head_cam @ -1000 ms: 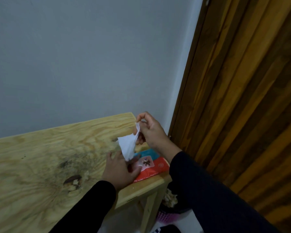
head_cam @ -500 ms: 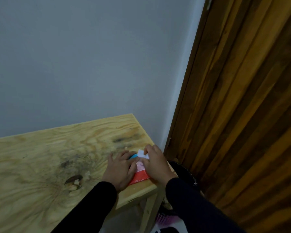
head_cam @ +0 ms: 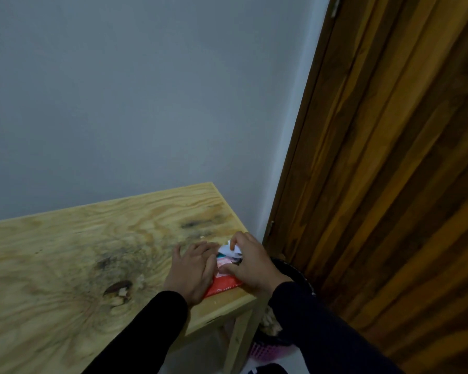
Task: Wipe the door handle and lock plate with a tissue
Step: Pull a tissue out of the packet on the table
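Head view: looking down at two hands working at the near right corner of a plywood counter.
Right hand (head_cam: 250,261): sitting low and right of centre in the frame, thumb and fingertips pinching a white tissue at the top of a packet, the remaining fingers curling down onto the packet.
Tissue (head_cam: 229,250): showing as a small white crumpled bit between the two hands, poking out of the packet's upper end, mostly hidden by the right hand.
Left hand (head_cam: 191,268): lying flat and spread, palm down, pressing on the left part of the packet, gripping nothing.
Tissue packet (head_cam: 222,284): lying on the counter under both hands, red at the near end, teal and pink further up, its near edge close to the counter's front edge.
Sleeves: dark, running in from the bottom of the frame.
Counter (head_cam: 79,252): pale plywood with dark knots and stains, filling the lower left.
Wall (head_cam: 133,98): plain grey, filling the upper left.
Door (head_cam: 389,157): brown planked wood, filling the right side; handle and lock plate out of sight.
Basket (head_cam: 265,352): pink, showing below the counter corner.
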The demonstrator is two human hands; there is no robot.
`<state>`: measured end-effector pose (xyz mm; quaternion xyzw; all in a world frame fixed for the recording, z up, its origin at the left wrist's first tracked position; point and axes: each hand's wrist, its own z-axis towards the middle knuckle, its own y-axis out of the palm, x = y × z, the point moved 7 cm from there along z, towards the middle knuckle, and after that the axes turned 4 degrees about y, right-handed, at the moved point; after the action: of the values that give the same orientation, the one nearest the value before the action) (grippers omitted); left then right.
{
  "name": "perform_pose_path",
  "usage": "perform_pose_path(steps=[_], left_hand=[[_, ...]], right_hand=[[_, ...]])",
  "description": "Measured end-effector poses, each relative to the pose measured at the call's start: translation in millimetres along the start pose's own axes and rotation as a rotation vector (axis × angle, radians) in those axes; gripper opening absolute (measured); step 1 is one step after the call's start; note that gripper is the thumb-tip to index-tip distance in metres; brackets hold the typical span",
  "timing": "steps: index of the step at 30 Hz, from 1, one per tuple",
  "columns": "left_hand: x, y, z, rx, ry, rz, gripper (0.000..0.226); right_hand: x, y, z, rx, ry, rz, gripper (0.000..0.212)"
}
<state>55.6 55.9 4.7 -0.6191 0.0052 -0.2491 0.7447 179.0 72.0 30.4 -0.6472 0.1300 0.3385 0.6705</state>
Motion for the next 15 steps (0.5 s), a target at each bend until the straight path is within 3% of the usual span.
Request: perform_pose_path(steps=[3,7,10,15], left_hand=[[-4,-1,-1,0.012,-0.059,-0.130,0.080],[-6,-17,2,0.152,-0.068,-0.160,0.073],[10,-28,16,0.205,0.039,-0.313,0.072],[67,-55,39,0.239,0.183,-0.517,0.054]], right_hand=[[-5,-14,4,0.036,0.025,0.119,0.023],[-13,-37,7,0.049,0.071,0.283,0.017],[-17,-60,6,0.106,0.125,0.442,0.026],[-17,-106,-10,0.187,0.150,0.597,0.016]])
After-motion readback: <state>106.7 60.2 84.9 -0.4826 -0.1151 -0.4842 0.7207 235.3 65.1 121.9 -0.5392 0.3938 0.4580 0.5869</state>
